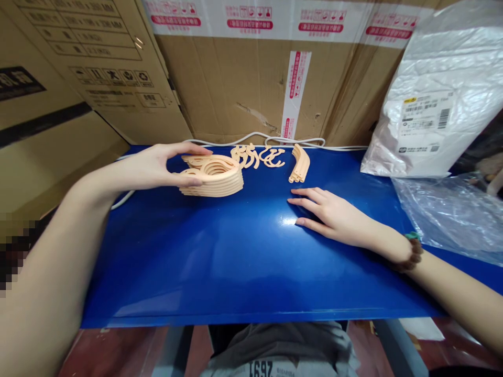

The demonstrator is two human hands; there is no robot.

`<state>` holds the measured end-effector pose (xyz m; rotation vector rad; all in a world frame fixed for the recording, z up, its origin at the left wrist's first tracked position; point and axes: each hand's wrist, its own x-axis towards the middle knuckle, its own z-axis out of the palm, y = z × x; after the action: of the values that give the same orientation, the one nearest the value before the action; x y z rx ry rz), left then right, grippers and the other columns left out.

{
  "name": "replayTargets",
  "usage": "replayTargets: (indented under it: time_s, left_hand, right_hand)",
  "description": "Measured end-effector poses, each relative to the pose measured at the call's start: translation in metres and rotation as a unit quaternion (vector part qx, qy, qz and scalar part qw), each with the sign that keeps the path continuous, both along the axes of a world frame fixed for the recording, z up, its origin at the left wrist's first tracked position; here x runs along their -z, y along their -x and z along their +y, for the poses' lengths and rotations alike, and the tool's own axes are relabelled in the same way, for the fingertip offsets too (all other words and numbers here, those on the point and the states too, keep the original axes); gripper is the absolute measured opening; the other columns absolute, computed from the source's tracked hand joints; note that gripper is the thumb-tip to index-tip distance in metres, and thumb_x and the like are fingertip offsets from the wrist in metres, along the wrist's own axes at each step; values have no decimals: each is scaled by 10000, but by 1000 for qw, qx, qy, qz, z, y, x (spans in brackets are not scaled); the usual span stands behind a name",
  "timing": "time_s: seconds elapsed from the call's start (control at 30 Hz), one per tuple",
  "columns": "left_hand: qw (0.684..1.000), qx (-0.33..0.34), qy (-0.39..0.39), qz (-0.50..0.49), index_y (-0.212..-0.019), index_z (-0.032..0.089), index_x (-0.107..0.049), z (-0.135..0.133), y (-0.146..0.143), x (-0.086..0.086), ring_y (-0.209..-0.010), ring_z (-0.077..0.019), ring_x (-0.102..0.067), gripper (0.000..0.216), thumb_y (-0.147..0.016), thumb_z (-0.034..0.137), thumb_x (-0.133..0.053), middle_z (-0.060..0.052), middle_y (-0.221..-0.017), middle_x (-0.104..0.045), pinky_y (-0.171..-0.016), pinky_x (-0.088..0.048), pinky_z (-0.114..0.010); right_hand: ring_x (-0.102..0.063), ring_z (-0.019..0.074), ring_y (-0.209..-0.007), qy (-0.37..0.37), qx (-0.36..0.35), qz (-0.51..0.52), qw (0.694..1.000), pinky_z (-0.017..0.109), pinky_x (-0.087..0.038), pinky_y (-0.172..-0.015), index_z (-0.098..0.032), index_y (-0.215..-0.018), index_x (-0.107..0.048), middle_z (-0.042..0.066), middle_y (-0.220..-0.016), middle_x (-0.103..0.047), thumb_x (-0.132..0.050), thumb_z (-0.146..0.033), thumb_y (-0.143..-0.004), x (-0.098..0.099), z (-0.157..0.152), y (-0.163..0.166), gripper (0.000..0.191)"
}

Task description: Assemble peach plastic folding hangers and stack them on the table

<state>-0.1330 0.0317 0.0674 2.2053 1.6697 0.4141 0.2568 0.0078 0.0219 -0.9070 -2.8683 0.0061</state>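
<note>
The right hand (328,212) is spread, right of the pale stack (222,182) and nearer, on or just above the table (196,262), I cannot tell which. The left hand (157,166) clasps the stack's left end between thumb and fingers. Hooks (257,159) lie just beyond its right side, a bundle (301,164) farther right. Behind the stack stands a box (243,78).
</note>
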Motion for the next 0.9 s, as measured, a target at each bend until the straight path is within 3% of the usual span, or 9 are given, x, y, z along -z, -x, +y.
replayTargets:
  time_s: [0.17, 0.9]
  left_hand:
    - [1000, 7, -8, -4, -1304, 360, -551, -1, -1, 0, -1195, -256, -567, 717, -678, 695, -654, 47, -1322, -596, -1070, -407, -380]
    - [1000, 9, 8, -26, -1363, 352, -502, -3, -3, 1, -1274, -264, -517, 720, -727, 648, -666, 32, -1426, -525, -1076, -421, -384]
  right_hand:
    - [-521, 278, -1244, 0, -4, 6, 1000, 479, -431, -1043, -188, -1363, -516, 144, -1422, -496, -420, -457, -984, 0, 0, 0, 474]
    - [-515, 276, -1252, 2, -1, 2, 1000, 470, -425, -1050, -183, -1368, -512, 147, -1425, -490, -419, -447, -986, 0, -1, 0, 474]
